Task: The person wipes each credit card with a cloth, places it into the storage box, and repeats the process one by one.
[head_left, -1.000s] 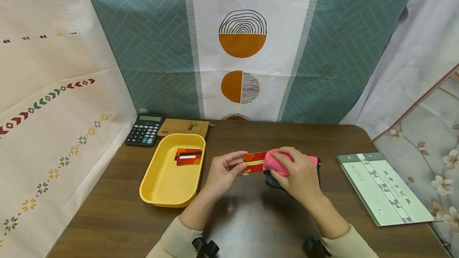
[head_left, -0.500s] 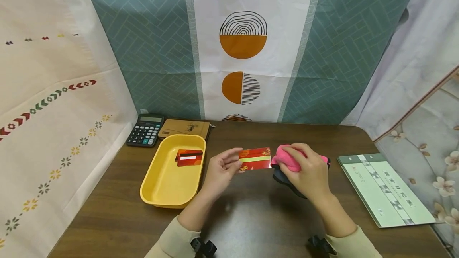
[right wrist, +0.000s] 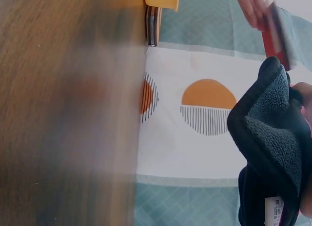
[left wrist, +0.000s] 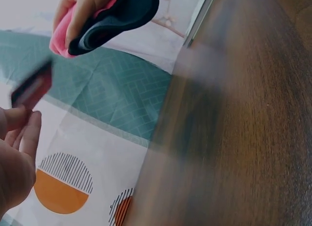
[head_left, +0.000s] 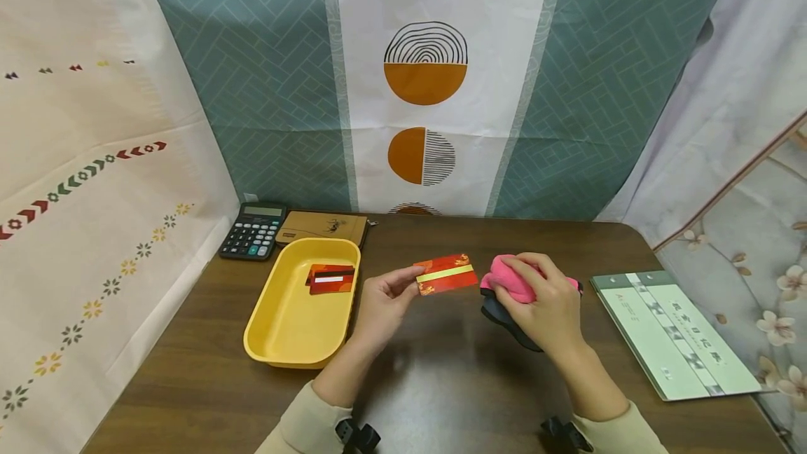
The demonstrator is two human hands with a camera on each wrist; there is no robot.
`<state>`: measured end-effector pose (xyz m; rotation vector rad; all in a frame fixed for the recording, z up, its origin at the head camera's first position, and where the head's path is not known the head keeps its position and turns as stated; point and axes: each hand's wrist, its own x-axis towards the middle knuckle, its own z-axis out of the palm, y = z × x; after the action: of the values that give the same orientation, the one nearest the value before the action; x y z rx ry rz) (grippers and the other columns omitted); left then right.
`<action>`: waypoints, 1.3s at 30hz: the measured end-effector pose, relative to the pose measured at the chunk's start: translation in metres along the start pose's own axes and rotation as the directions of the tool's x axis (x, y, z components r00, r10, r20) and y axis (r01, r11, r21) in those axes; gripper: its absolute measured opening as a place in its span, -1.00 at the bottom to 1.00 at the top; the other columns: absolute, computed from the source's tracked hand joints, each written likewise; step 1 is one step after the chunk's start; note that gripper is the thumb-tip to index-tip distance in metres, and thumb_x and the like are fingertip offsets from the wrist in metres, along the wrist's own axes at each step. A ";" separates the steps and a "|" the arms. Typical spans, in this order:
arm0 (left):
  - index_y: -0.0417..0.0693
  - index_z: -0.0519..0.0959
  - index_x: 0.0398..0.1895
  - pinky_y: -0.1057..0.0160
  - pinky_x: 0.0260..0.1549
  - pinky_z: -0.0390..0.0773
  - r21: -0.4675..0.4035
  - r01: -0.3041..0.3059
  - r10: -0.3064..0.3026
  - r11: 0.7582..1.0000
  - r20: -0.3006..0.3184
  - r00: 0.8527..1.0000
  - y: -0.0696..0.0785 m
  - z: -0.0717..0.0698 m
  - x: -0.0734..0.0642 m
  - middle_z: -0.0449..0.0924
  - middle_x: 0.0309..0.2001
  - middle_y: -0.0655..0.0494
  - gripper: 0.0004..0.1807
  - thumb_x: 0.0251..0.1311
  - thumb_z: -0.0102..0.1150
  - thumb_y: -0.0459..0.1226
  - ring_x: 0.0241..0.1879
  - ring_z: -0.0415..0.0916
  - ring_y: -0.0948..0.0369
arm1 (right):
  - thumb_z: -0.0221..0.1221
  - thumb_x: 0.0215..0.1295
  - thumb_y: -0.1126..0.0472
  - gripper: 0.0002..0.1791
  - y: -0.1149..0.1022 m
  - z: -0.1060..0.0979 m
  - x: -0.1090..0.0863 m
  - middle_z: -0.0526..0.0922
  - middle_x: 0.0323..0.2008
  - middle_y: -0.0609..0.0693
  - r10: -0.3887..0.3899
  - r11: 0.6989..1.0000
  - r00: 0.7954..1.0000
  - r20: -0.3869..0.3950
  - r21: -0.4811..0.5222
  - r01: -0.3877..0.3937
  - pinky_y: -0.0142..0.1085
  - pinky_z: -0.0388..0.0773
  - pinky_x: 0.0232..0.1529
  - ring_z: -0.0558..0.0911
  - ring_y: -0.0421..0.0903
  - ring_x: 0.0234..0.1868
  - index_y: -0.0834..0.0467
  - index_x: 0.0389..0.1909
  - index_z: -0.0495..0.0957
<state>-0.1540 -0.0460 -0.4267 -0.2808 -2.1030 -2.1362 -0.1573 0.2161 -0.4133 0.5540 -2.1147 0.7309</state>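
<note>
Between thumb and fingers, my left hand (head_left: 384, 303) pinches a red card (head_left: 446, 274) with a yellow stripe by its left end. The card is tilted, its right end a little higher. My right hand (head_left: 543, 303) grips a bunched cloth (head_left: 509, 280), pink on one side and dark grey on the other. A gap shows between card and cloth in the head view. In the right wrist view the cloth's dark side (right wrist: 275, 133) hangs in folds with a white label (right wrist: 274, 210). The card (left wrist: 33, 85) looks blurred in the left wrist view.
A yellow tray (head_left: 299, 328) on the left holds red cards (head_left: 330, 280), one with a black stripe. Behind it lie a calculator (head_left: 253, 231) and a brown zipped case (head_left: 323, 226). A pale green booklet (head_left: 677, 335) lies at the right of the brown table (head_left: 454, 398).
The cloth has come off the card and moved right with my right hand. The card, overlapped by the cloth earlier, now shows fully and has tilted, right end up.
</note>
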 end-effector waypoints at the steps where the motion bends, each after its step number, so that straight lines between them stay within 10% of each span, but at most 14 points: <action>1: -0.37 0.69 0.00 0.33 -0.21 0.72 -0.029 0.001 -0.001 1.000 0.004 1.000 -0.001 0.000 0.000 0.71 -0.06 -0.26 -0.74 0.24 0.26 -0.56 -0.24 0.69 0.21 | 0.54 -0.14 0.20 -0.53 0.000 0.000 0.000 0.68 -0.16 0.07 0.000 1.000 1.000 0.001 -0.002 0.000 0.02 0.68 -0.38 0.68 0.04 -0.29 0.11 -0.08 0.76; 8: -0.49 0.65 -0.08 -0.01 -0.22 0.74 -0.155 0.056 -0.044 0.986 0.081 0.996 -0.003 -0.003 0.000 0.72 -0.17 -0.32 -0.80 0.31 0.24 -0.47 -0.25 0.75 0.17 | 0.52 -0.12 0.16 -0.55 -0.001 0.003 0.002 0.68 -0.17 0.07 -0.043 0.999 0.999 -0.003 0.009 0.043 -0.06 0.67 -0.41 0.68 0.02 -0.29 0.11 -0.09 0.76; 19: -0.49 0.62 0.01 0.17 -0.24 0.75 -0.208 0.218 -0.232 0.953 -0.045 0.972 -0.010 0.004 0.000 0.72 -0.19 -0.16 -0.73 0.29 0.27 -0.47 -0.31 0.73 0.12 | 0.37 0.17 -0.10 -0.59 -0.006 0.009 0.002 0.68 -0.18 0.05 -0.066 0.996 0.998 -0.011 0.052 0.067 -0.05 0.67 -0.42 0.67 0.02 -0.28 0.11 -0.11 0.76; 39: -0.42 0.59 0.13 0.13 -0.14 0.73 -0.120 0.167 -0.148 0.979 0.151 0.977 -0.008 0.019 -0.005 0.70 -0.05 -0.27 -0.67 0.30 0.19 -0.56 -0.15 0.72 0.07 | 0.60 -0.12 0.14 -0.51 -0.032 0.032 0.005 0.66 -0.11 0.10 -0.166 0.982 0.966 0.199 -0.052 0.179 -0.05 0.67 -0.34 0.67 0.11 -0.23 0.16 -0.09 0.75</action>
<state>-0.1500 -0.0270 -0.4351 -0.2964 -2.1266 -2.4199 -0.1582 0.1703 -0.4153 0.7873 -2.2266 0.5199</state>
